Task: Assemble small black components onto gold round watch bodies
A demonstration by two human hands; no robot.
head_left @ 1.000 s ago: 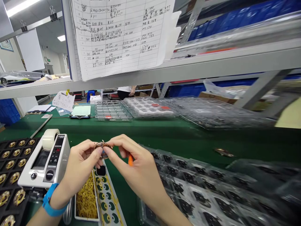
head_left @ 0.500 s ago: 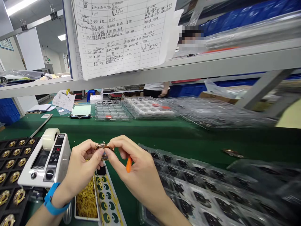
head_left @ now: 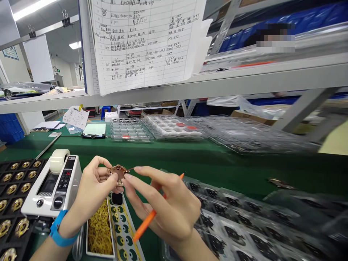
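Round metal pc (head_left: 119, 174), rose-gold/coppery, approx. midway betw. the hands, above the green surface (head_left: 163, 150). Inner face looks brownish; fine detail too small to read. Thin bit juts from its R edge. L hand (head_left: 95, 188) pinches it, thumb vs. fingers; fingertips hide part of rim. R hand (head_left: 174, 203): fingers part-extended, tips at/near the pc's R edge (exact contact unclear), w/ orange stick (head_left: 146, 225) held across the fingers.

Around: white tape dispenser (head_left: 66, 195) L of L hand; black tray (head_left: 7, 198) of gold rings far L; white box (head_left: 101, 254) of yellow rings plus strip w/ dark cutouts (head_left: 126, 221) below the hands. R forearm blocks part of clear tray (head_left: 219, 222) of dark parts. Another metal pc (head_left: 281, 183) lies well apart, R.

Vs. 0.5 s ago: R thumb & index were pinching the pc; now loosened, fingers straighter, much more of stick showing.
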